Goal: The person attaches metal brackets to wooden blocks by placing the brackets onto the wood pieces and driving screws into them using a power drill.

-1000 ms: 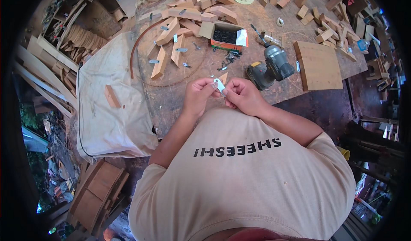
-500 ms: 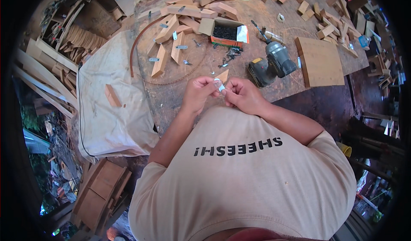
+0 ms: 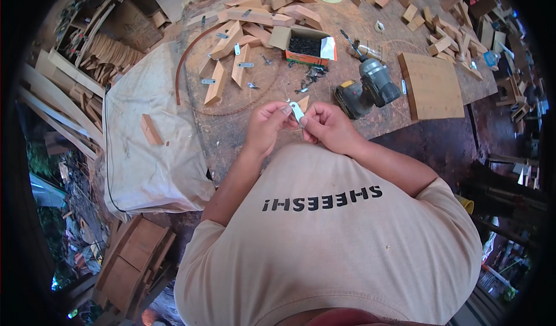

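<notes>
Between my two hands I hold a small silver metal plate (image 3: pixel 297 111) with a hole in it. The fingertips of my left hand (image 3: pixel 269 120) pinch its upper end, and those of my right hand (image 3: pixel 321 121) its lower end. A small wood piece (image 3: pixel 304 101) shows just beyond the plate. A cordless drill (image 3: pixel 373 83) rests right of my hands. Ahead, an open carton (image 3: pixel 304 47) is full of small black items, with more black bits (image 3: pixel 313 77) beside it. Angled wood blocks with metal plates (image 3: pixel 217 83) lie to the left.
A flat square board (image 3: pixel 434 85) lies at the workbench's (image 3: pixel 197 152) right edge, below piled wood offcuts (image 3: pixel 446 39). A thin curved strip (image 3: pixel 184 65) arcs over the left part. A cloth cover (image 3: pixel 153 169) with a wood block (image 3: pixel 152 130) on it adjoins the left, near stacked timber (image 3: pixel 63 106).
My hands have risen slightly with the metal plate. Its face, partly covered by my fingers half a second ago, shows more fully now.
</notes>
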Demonstrator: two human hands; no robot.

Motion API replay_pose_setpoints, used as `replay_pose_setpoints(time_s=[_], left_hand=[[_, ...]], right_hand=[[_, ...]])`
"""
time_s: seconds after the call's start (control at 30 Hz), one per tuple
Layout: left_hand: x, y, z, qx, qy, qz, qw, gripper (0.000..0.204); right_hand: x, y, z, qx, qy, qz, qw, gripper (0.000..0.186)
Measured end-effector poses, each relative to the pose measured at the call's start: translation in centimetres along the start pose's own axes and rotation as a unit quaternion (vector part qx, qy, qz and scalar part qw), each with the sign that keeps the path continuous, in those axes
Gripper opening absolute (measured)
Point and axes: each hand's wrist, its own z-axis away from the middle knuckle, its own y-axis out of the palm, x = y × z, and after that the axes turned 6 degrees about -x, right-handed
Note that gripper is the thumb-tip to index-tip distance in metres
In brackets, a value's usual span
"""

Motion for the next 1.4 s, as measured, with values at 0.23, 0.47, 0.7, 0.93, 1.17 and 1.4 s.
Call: replay_pose_setpoints(time_s=[0.23, 0.47, 0.7, 0.93, 1.17, 1.4], left_hand=[[-0.2, 0.2, 0.1, -0.026, 0.017, -0.084, 0.996, 0.011], [-0.2, 0.4, -0.2, -0.037, 0.010, -0.104, 0.994, 0.005], [-0.3, -0.3, -0.6, 0.005, 0.013, -0.108, 0.994, 0.006], [-1.2, -0.5, -0.4, -0.001, -0.029, -0.037, 0.999, 0.015], [-0.9, -0.3, -0.5, -0.015, -0.001, -0.111, 0.994, 0.010], [-0.8, 0.0, -0.8, -0.010, 0.018, -0.154, 0.988, 0.005]], right_hand=[[-0.4, 0.1, -0.1, 0.013, -0.014, 0.018, 1.000, 0.016], [-0.5, 0.2, -0.2, 0.030, -0.017, 0.027, 0.999, 0.016], [-0.1, 0.1, -0.3, 0.017, 0.028, 0.015, 0.999, 0.016], [-0.8, -0.2, -0.5, 0.021, 0.023, -0.026, 0.999, 0.016], [-0.7, 0.3, -0.2, 0.031, -0.009, 0.001, 0.999, 0.017], [-0.7, 0.5, -0.1, 0.036, -0.020, 0.020, 0.999, 0.020]])
